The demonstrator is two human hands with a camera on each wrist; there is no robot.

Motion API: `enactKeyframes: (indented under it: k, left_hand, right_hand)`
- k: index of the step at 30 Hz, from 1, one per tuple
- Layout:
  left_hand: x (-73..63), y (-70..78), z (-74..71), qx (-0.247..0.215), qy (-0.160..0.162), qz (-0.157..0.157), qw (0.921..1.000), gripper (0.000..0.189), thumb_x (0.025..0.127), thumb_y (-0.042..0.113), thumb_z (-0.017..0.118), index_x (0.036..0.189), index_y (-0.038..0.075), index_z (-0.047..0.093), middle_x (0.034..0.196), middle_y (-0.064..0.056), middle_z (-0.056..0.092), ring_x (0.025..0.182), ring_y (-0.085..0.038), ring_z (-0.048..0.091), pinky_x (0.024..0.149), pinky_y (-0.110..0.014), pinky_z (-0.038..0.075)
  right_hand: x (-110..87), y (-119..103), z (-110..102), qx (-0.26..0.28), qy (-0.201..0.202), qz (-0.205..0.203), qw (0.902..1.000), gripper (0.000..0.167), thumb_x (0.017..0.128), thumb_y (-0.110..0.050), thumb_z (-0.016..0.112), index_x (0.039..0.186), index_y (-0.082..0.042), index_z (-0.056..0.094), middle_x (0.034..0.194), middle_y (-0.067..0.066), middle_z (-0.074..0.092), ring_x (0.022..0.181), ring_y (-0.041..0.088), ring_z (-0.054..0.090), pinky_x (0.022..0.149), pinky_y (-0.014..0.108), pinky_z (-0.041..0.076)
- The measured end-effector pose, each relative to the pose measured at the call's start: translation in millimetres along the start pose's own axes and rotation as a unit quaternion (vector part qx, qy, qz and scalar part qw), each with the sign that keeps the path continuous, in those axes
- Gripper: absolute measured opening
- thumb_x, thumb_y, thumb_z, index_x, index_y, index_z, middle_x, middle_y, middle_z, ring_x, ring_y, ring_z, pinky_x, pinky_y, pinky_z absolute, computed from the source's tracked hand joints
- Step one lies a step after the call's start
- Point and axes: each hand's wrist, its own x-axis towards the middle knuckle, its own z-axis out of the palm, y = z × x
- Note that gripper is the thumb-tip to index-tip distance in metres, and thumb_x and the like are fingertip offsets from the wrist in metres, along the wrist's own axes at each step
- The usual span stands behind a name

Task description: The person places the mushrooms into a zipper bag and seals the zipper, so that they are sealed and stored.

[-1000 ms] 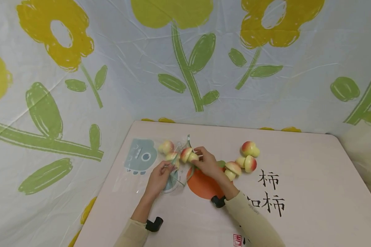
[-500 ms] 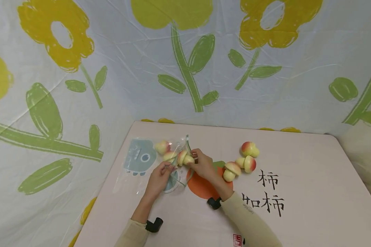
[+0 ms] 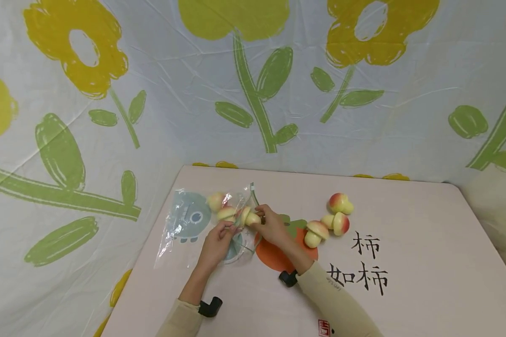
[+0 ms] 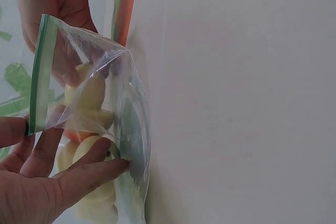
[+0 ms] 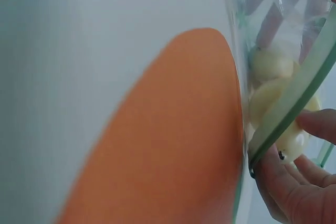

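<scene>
A clear zip bag (image 3: 168, 248) with a green seal strip lies toward the table's left, its mouth facing right. My left hand (image 3: 217, 241) pinches the bag near the mouth, fingers spread along the plastic in the left wrist view. Two yellow toy mushrooms with red-tinged caps, a farther mushroom (image 3: 216, 202) and a nearer mushroom (image 3: 226, 214), lie inside the bag. My right hand (image 3: 274, 229) holds another toy mushroom (image 3: 252, 218) by its stem at the mouth, cap pointing inward. In the right wrist view, the green strip (image 5: 294, 114) crosses in front of that mushroom.
Right of my right hand, three more toy mushrooms lie in a row: a far one (image 3: 340, 203), a middle one (image 3: 340, 223) and a near one (image 3: 315, 233). The pale table (image 3: 426, 234) bears printed pictures and characters. A flowered cloth (image 3: 303, 140) hangs behind.
My right hand has moved left, carrying its mushroom into the bag's mouth. The mushrooms inside have shifted slightly left. My left hand stays in place on the bag.
</scene>
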Motion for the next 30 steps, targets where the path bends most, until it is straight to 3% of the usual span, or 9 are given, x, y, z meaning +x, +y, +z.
enactKeyframes:
  k: [5, 10, 17, 22, 30]
  left_hand:
    - [-0.7, 1.2, -0.2, -0.005, -0.004, 0.004, 1.0, 0.02, 0.103, 0.028, 0.059, 0.108, 0.01, 0.067, 0.104, -0.003, 0.075, 0.12, -0.024, 0.059, 0.096, -0.047, 0.041]
    - [-0.5, 1.0, 0.5, -0.008, -0.003, 0.0, 1.0, 0.018, 0.103, 0.028, 0.059, 0.108, 0.012, 0.067, 0.104, 0.001, 0.075, 0.123, -0.023, 0.057, 0.102, -0.051, 0.038]
    - [-1.4, 0.2, 1.5, 0.0, -0.003, 0.004, 1.0, 0.018, 0.102, 0.029, 0.06, 0.107, 0.014, 0.067, 0.105, 0.002, 0.075, 0.125, -0.023, 0.056, 0.103, -0.051, 0.038]
    - [-0.7, -0.8, 0.7, 0.009, -0.001, 0.006, 0.9999, 0.019, 0.102, 0.031, 0.059, 0.108, 0.014, 0.066, 0.106, 0.002, 0.075, 0.125, -0.024, 0.056, 0.103, -0.052, 0.038]
    - [-0.4, -0.5, 1.0, 0.011, 0.0, 0.001, 0.9999, 0.018, 0.102, 0.03, 0.06, 0.108, 0.016, 0.067, 0.103, 0.004, 0.075, 0.122, -0.021, 0.059, 0.101, -0.05, 0.039]
  right_hand:
    - [-1.8, 3, -1, 0.035, 0.012, 0.009, 0.9993, 0.043, 0.092, -0.004, 0.071, 0.13, 0.003, 0.054, 0.126, 0.022, 0.06, 0.108, 0.038, 0.062, 0.083, 0.043, 0.054]
    - [0.8, 9, 0, 0.047, 0.039, 0.015, 0.998, 0.041, 0.089, -0.005, 0.075, 0.125, 0.004, 0.057, 0.115, 0.02, 0.062, 0.101, 0.034, 0.063, 0.082, 0.04, 0.054]
    - [1.7, 15, 1, 0.087, 0.052, 0.047, 0.9938, 0.043, 0.088, -0.007, 0.076, 0.125, 0.001, 0.057, 0.101, 0.014, 0.061, 0.091, 0.027, 0.061, 0.07, 0.034, 0.055]
    - [1.1, 17, 1, 0.117, 0.061, 0.043, 0.9904, 0.04, 0.088, -0.002, 0.073, 0.124, 0.003, 0.057, 0.103, 0.017, 0.063, 0.092, 0.026, 0.063, 0.072, 0.03, 0.054]
    - [2.1, 19, 1, 0.188, 0.039, 0.042, 0.9805, 0.04, 0.089, 0.009, 0.066, 0.127, 0.008, 0.054, 0.111, 0.029, 0.064, 0.097, 0.038, 0.065, 0.071, 0.027, 0.054]
